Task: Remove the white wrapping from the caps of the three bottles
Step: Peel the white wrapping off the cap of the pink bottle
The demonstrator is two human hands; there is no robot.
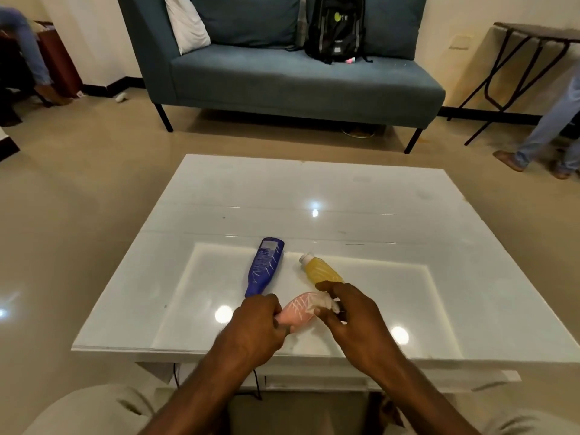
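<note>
Here, in the head view, the pink bottle (298,313) was held just above the near part of the white table (314,189), lying crosswise between both hands. The left hand (257,321) was curled round the bottle's base end, fingers wrapped over it. The right hand (353,320) was at the cap end, its thumb and fingertips pinching the white wrapping (324,302), which sat bunched and crumpled over the cap. The cap itself could not be seen under the wrapping.

The blue bottle (265,266) lay flat on the table just beyond the left hand, its rounded base pointing away and its narrow end running down behind the knuckles, so the state of its cap could not be told. The yellow bottle (323,273) lay flat beside it, near but not touching, with its pale cap (306,258) pointing away and to the left; its near end was hidden behind the right hand. Whether that cap carried wrapping was unclear.

Beyond the table stood a blue sofa (282,80) with a white cushion (185,26) at its left end and a black backpack (335,29) upright on the seat. A folding table (533,32) stood against the wall at right, and the trousered legs of another person (549,130) showed at the right edge.
</note>
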